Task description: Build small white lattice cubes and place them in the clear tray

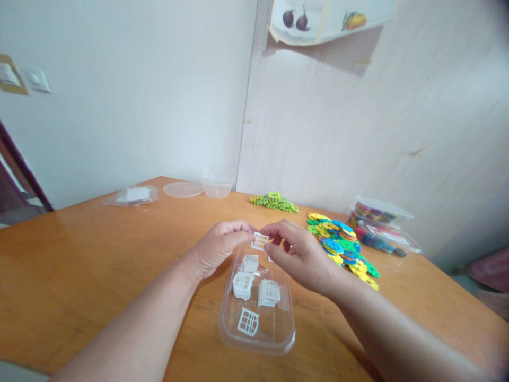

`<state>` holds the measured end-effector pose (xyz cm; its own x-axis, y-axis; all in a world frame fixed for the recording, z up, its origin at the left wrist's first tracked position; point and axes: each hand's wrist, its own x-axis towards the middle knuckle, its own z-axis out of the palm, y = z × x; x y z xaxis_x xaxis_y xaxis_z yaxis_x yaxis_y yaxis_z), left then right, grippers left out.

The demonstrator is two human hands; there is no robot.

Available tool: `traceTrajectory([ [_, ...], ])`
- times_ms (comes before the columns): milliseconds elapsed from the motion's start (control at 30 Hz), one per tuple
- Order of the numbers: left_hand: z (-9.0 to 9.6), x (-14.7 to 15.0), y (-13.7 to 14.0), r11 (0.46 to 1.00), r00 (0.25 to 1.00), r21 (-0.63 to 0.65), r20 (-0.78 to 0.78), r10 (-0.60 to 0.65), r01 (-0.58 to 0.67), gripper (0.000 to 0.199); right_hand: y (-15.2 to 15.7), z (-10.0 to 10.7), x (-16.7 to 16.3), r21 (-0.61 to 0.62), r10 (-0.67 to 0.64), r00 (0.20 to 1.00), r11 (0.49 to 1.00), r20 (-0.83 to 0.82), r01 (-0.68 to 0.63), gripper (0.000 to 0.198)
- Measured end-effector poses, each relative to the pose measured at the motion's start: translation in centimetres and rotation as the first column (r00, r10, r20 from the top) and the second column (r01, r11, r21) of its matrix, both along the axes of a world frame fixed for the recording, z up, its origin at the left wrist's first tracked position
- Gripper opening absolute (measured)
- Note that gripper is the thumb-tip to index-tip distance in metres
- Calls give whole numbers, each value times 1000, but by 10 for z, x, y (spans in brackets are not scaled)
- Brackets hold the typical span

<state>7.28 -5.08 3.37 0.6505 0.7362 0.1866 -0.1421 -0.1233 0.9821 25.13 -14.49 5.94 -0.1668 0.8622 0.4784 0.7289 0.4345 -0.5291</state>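
Note:
Between my two hands, over the far end of a clear plastic tray (256,339), is a small white lattice window piece (260,241). My left hand (225,244) pinches its left edge between thumb and fingers. From the other side my right hand (296,252) has its thumb and curled fingers at the piece's right edge. Inside the tray lie stacks of similar white window pieces: one at the left (242,285), one behind it (249,263) and one at the right (269,293). A single loose window piece (248,322) lies flat near the tray's front end. My right hand partly hides the tray's far end.
Colourful plastic discs (345,244) are heaped right of my right hand, with clear boxes (387,233) beyond. Farther back are a green pile (274,201), a clear bowl (217,185), a round lid (183,190) and a clear package (133,195). A wall stands behind the wooden table (119,244).

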Motion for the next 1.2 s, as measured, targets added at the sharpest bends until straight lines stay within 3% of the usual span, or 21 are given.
traceTrajectory([
  [367,2,1,-3,1000,1000,20,-16,-8,9,20,5,-10,-1,-50,-63,998,997,-27,61,8],
  [633,5,1,-6,1000,1000,6,15,5,-6,15,6,-11,0,139,10,1000,990,-14,-8,4],
  [800,3,0,-4,997,999,-62,29,-32,34,19,8,-13,0,157,51,998,986,21,-53,13],
  [933,2,-1,-2,997,998,-72,46,35,-32,23,9,-15,1,187,-54,998,981,29,48,27],
  [1033,0,0,1,992,992,-49,54,118,-115,24,7,-14,-2,208,-186,982,963,42,174,21],
  [1100,-1,0,3,989,989,-50,54,140,-138,27,5,-10,-7,208,-255,960,951,116,228,16],
  [1200,-3,1,3,988,987,-52,57,149,-146,28,2,-4,-17,227,-337,900,933,277,279,30],
])
